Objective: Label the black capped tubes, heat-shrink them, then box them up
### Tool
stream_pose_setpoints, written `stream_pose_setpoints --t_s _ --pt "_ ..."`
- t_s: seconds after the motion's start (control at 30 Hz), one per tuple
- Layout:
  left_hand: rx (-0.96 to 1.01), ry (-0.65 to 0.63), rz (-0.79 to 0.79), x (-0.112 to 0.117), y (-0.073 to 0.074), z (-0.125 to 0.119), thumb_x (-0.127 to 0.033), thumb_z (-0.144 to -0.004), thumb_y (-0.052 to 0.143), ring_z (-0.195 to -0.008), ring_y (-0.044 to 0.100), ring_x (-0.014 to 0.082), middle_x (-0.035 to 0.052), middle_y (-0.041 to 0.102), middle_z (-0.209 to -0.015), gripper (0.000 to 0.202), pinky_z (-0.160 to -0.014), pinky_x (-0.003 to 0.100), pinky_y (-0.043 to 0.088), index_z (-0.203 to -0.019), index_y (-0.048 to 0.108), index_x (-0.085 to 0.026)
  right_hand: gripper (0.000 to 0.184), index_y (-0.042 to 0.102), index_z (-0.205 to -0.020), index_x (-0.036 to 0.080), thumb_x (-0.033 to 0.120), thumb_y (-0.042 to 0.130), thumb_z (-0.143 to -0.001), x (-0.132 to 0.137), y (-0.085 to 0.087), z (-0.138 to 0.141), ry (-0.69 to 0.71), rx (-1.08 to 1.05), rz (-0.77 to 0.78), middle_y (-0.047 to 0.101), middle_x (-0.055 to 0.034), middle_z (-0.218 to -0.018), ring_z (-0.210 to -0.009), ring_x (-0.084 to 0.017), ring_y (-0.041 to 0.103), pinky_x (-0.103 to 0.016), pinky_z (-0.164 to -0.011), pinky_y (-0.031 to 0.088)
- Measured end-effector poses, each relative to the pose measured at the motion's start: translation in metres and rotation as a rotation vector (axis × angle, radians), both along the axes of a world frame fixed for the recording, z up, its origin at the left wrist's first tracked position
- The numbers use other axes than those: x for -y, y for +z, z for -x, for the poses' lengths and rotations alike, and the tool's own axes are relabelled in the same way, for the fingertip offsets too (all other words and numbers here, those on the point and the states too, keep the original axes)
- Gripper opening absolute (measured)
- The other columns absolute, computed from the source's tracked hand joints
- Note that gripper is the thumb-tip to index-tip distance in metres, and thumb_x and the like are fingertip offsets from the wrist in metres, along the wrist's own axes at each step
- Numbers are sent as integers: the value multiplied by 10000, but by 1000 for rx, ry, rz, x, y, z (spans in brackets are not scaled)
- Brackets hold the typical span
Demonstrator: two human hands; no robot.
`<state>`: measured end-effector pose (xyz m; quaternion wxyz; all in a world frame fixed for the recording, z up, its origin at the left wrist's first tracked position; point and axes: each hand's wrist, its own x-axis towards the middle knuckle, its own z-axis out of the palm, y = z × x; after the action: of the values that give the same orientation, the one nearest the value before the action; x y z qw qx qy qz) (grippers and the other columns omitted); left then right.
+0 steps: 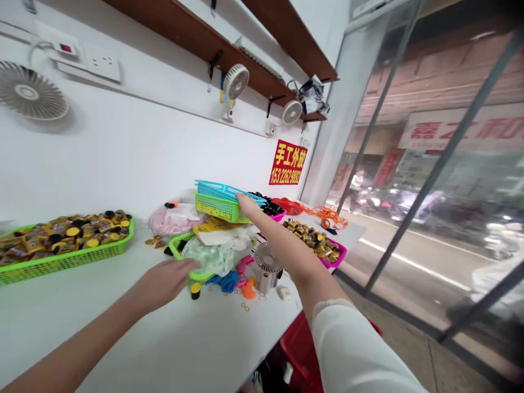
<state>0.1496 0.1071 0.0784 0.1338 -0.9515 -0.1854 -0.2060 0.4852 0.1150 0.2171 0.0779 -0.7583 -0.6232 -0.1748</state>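
Note:
My right hand [248, 206] reaches far across the table to the right end of a blue plastic basket [216, 189], closed at its rim with most fingers hidden. The blue basket sits on a light green basket [216, 206], above a heap of bags. Lower and to the left, my left hand [170, 279] has its fingers stretched towards a pale green plastic bag [216, 257]; whether they touch it, I cannot tell. That bag lies in another green basket [174, 248]. Just right of my left fingertips stands a small black piece with a yellow top [195, 290].
A long green basket [82, 254] of yellow and black pieces stands left. A small fan [267, 267], blue balloons [225, 281] and an orange one [248, 289] lie mid-table. A magenta tray [338, 256] holds similar pieces at right. A red bin [301, 349] is below the edge.

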Motion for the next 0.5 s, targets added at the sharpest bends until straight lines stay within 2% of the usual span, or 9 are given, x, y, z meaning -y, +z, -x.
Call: stream_pose_setpoints --t_s 0.03,0.1,0.17,0.23,0.3,0.37,0.43,0.5 --pt "-122 -25 -11 -1 8 -28 -156 -944 442 -1221 604 232 44 591 -1407 462 -1013 399 496 -1371 547 -300 366 573 -1264 172 354 605 -947 0 3 -3 -5 14 -15 599 -99 -1269 -1076 -232 625 -451 -897 547" --pt "-243 10 -52 -7 23 -85 -62 -852 513 -1389 442 311 112 410 -1556 627 -1109 550 378 -1444 472 -265 361 576 -1258 172 353 606 -947 2 6 -7 -20 41 -33 603 -98 -1262 -1070 -229 628 -447 -893 549" --pt "-261 65 -38 -15 35 -133 -27 -755 618 -1430 349 399 156 301 -1601 786 -1078 687 329 -1481 415 -251 357 579 -1255 174 353 606 -947 6 8 -8 -32 66 -43 604 -97 -1260 -1066 -227 628 -445 -892 550" --pt "-275 111 -1 -26 40 -167 -34 -702 699 -1425 326 445 175 279 -1606 885 -1020 736 354 -1495 382 -267 361 577 -1256 171 353 607 -946 10 7 -7 -31 87 -42 605 -97 -1259 -1067 -229 628 -447 -892 549" --pt "-285 142 35 -37 41 -188 -98 -728 745 -1415 335 443 169 317 -1592 868 -1001 722 392 -1493 376 -277 361 577 -1257 171 354 604 -948 11 5 -5 -19 103 -35 604 -97 -1261 -1071 -230 627 -449 -895 548" --pt "-280 159 61 -45 38 -200 -208 -822 723 -1371 412 394 150 402 -1536 699 -1012 656 436 -1454 428 -251 362 576 -1258 170 354 604 -948 11 3 -3 -9 116 -24 604 -97 -1259 -1071 -230 627 -449 -894 548" --pt "-256 161 69 -49 33 -206 -290 -907 651 -1250 537 313 127 514 -1416 490 -986 557 499 -1368 511 -204 358 578 -1255 171 354 603 -949 11 2 -2 -11 127 -17 606 -97 -1257 -1066 -228 629 -446 -892 550" --pt "-198 131 49 -51 29 -207 -333 -933 618 -1104 616 252 111 593 -1281 384 -906 475 553 -1278 566 -172 355 579 -1253 172 353 603 -949 10 2 -4 -22 133 -17 607 -96 -1254 -1062 -226 630 -443 -889 551"
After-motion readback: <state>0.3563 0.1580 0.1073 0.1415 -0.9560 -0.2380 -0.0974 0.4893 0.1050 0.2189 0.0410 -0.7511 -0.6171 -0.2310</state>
